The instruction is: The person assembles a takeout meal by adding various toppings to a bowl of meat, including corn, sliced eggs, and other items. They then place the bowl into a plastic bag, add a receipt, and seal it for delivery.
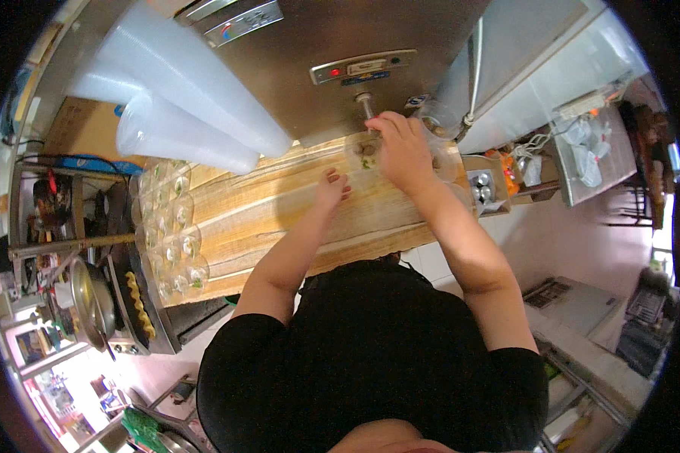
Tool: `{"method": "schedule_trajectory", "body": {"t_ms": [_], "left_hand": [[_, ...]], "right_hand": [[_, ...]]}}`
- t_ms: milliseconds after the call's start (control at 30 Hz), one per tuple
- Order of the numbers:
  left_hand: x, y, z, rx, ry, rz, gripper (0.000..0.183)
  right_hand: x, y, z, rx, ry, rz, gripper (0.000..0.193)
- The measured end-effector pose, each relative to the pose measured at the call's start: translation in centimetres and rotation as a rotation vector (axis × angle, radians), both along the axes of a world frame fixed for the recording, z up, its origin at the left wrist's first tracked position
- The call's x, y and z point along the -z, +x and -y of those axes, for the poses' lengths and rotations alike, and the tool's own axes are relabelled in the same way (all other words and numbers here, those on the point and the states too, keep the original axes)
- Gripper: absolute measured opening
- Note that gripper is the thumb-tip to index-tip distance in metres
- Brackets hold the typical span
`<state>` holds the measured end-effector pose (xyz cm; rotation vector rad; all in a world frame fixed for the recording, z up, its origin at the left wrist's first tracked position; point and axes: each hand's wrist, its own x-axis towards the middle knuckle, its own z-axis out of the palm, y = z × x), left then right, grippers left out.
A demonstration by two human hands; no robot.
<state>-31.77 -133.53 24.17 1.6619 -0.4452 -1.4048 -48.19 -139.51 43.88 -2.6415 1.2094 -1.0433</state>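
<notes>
My right hand (404,147) is closed around the small metal tap (365,107) on the front of a steel water dispenser (295,83). Right below it stands a clear plastic cup (355,155) with green and brown bits inside, partly covered by that hand. To the left, my left hand (332,189) hovers over the wooden board (264,208), fingers loosely bent and apart, holding nothing. Several clear cups (180,219) with green bits are grouped at the board's left end. More clear cups (440,117) stand beside my right hand.
Long stacks of translucent cups (189,83) lie at the back left. A red light glows on the dispenser's panel (363,66). At the right are a box of metallic items (482,187) and a side table (608,155) with plastic bags. A metal pan (92,298) sits far left.
</notes>
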Motion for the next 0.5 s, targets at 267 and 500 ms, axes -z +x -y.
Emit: {"method": "schedule_trajectory", "body": {"t_ms": [267,500], "left_hand": [[-2.8,10.7,-6.8,-0.056,-0.113,0.145,0.037],[-12.6,17.8,-9.1,-0.26,-0.575,0.397,0.029]], "right_hand": [[2.6,-0.8,-0.8,0.015,-0.103,0.135,0.033],[5.0,-0.8,-1.8,-0.036,0.072,0.073,0.039]]}}
